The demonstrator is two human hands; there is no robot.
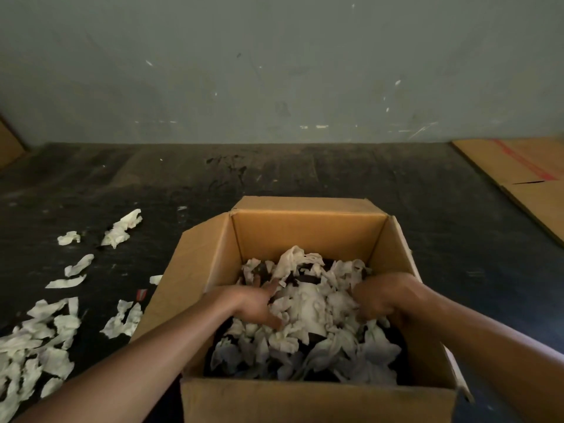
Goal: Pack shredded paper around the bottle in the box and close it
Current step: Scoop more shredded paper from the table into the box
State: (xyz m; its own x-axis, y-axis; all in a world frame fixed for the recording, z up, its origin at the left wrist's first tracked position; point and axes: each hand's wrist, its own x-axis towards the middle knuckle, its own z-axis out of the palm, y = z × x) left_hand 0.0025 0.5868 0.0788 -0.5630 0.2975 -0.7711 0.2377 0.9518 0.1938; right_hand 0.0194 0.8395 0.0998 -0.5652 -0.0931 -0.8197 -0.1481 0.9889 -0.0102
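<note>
Both hands are in the open box, low in the frame. The left hand lies spread flat on the shredded paper. The right hand is curled; I cannot tell what it holds. The bottle is hidden, so I cannot tell which way it points.

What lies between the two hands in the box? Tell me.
Head view: shredded paper, heaped over a pale shape, fills the stretch between left hand and right hand.

Brown box, white shredded paper

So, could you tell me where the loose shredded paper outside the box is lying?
In the head view, the loose shredded paper lies scattered on the dark floor left of the open box, beside the left forearm.
</note>
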